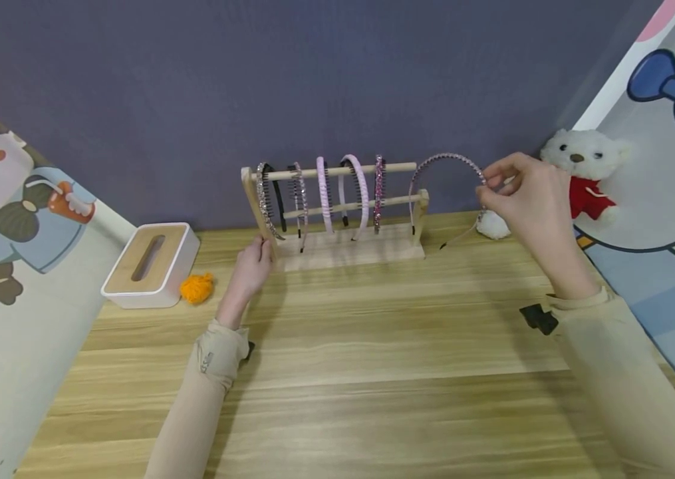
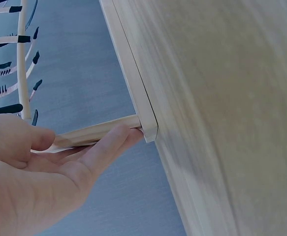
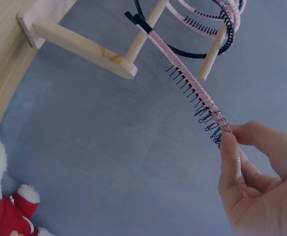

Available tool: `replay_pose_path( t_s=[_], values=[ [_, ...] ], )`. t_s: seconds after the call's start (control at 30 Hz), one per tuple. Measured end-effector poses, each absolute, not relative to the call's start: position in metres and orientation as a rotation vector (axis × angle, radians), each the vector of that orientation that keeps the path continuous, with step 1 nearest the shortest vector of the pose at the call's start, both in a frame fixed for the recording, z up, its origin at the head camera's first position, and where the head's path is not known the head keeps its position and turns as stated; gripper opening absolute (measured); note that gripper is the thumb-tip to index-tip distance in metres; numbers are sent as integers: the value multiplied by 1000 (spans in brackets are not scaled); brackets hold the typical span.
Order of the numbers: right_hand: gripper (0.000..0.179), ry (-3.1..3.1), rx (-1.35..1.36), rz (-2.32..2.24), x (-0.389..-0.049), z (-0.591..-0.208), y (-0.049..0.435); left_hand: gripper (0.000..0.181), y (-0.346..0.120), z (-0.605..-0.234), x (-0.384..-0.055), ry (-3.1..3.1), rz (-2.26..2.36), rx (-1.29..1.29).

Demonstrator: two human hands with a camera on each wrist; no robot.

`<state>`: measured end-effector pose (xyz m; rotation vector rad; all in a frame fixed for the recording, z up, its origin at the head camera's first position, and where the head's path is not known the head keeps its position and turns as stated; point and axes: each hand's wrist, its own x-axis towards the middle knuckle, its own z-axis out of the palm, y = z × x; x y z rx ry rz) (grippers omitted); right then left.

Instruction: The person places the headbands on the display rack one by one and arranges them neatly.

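Note:
My right hand (image 1: 529, 196) pinches a thin pink beaded headband (image 1: 447, 156) between thumb and fingertips, at the right end of a wooden rack (image 1: 337, 255). Black comb teeth line the inner side of this pink headband (image 3: 195, 87) in the right wrist view. At the rack's left end, my left hand (image 1: 251, 266) grips the upright post (image 2: 96, 132) near the base, thumb on one side and fingers on the other. Several headbands hang on the upper bar, among them a silver one (image 1: 263, 193), a pale pink one (image 1: 323, 193) and a magenta glittery one (image 1: 379, 193).
A white tissue box (image 1: 128, 293) with a wooden lid stands left, next to an orange yarn ball (image 1: 196, 289). At the right back sits a white teddy bear (image 1: 588, 156) in red clothes. A dark wall panel (image 1: 325, 80) rises behind the wooden table (image 1: 373, 372).

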<state>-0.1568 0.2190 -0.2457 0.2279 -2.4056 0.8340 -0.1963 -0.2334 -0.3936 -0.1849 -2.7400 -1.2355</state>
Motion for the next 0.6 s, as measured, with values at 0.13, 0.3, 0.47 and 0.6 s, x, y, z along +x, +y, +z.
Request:
replay_pose_path(
  t_s=[0.13,0.3,0.47,0.6],
  values=[
    [16,-2384,225,843,-161,-239,216,31,-222,-375,-184,-2787,-1143,-117],
    [18,-2364,194,857,-166,-232,212,32,-220,-374,-183,-2806,-1108,-96],
    [20,-2341,177,871,-172,-228,209,33,-220,-374,-183,-2800,-1130,-97],
    [20,-2316,177,889,-177,-227,205,33,-221,-375,-183,-2800,-1132,-103]
  ],
)
